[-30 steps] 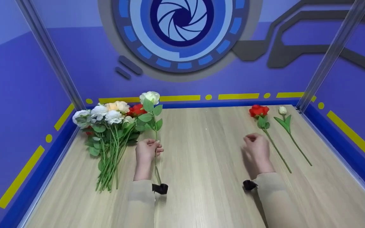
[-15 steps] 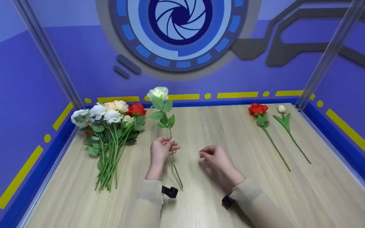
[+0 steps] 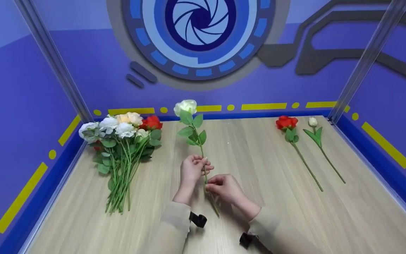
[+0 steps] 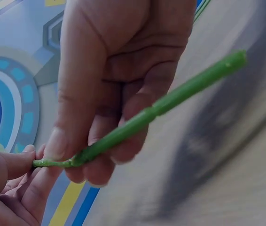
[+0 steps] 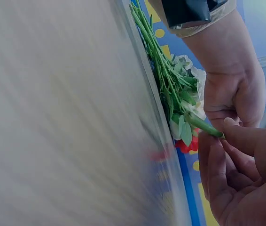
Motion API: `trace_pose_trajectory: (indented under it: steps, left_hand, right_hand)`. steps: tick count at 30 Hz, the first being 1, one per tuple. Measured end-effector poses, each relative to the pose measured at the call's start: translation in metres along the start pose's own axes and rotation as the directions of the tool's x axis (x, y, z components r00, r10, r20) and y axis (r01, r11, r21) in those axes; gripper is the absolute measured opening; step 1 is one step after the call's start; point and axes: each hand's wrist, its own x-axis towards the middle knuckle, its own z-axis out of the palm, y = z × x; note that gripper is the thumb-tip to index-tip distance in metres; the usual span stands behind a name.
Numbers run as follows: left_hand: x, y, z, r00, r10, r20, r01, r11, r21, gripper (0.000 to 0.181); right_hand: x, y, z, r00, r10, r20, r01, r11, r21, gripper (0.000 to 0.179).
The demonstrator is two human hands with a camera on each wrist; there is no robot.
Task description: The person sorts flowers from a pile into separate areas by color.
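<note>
Near the middle of the table, my left hand pinches the green stem of a white rose below its leaves. Lower down, my right hand pinches the same stem between thumb and fingers. In the left wrist view, the cut end of the stem juts past the right hand, with part of the left hand behind. The right wrist view shows the stem end between the fingers, its bloom out of sight there.
A pile of white, peach and red flowers lies on the left of the wooden table. To the right lie a red rose and a white tulip. Blue-purple panels enclose the table's back and sides.
My left hand has carried the white rose rightward, away from the pile. My right hand has come left and toward me, from beside the red rose, and now pinches the stem's lower part.
</note>
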Motion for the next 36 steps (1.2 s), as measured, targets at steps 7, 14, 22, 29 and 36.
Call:
trace_pose_trajectory:
  steps: [7,14,22,29,36]
  left_hand:
    - [-0.003,-0.003,0.007,1.000,0.029,0.003,-0.029,1.000,-0.006,0.010]
    - [-0.003,0.003,-0.001,0.999,0.047,0.014,-0.048,0.994,0.103,0.018]
    - [0.005,0.010,-0.033,0.986,0.108,-0.128,-0.069,0.959,0.273,0.021]
    - [0.013,0.011,-0.071,0.910,0.250,-0.331,-0.094,0.902,0.421,0.016]
    - [0.016,0.006,-0.105,0.860,0.265,-0.437,-0.020,0.872,0.489,0.023]
  right_hand:
    - [-0.001,0.001,-0.002,0.999,0.026,-0.019,-0.025,1.000,0.003,0.011]
    - [0.001,0.002,-0.009,0.999,0.009,-0.036,-0.010,0.999,-0.033,0.012]
    - [0.013,0.009,-0.031,0.984,0.128,-0.127,-0.121,0.991,0.059,0.013]
    - [0.021,0.018,-0.065,0.951,0.213,-0.225,-0.204,0.977,0.064,0.011]
    - [0.024,0.034,-0.104,0.944,0.221,-0.247,-0.231,0.973,-0.012,0.015]
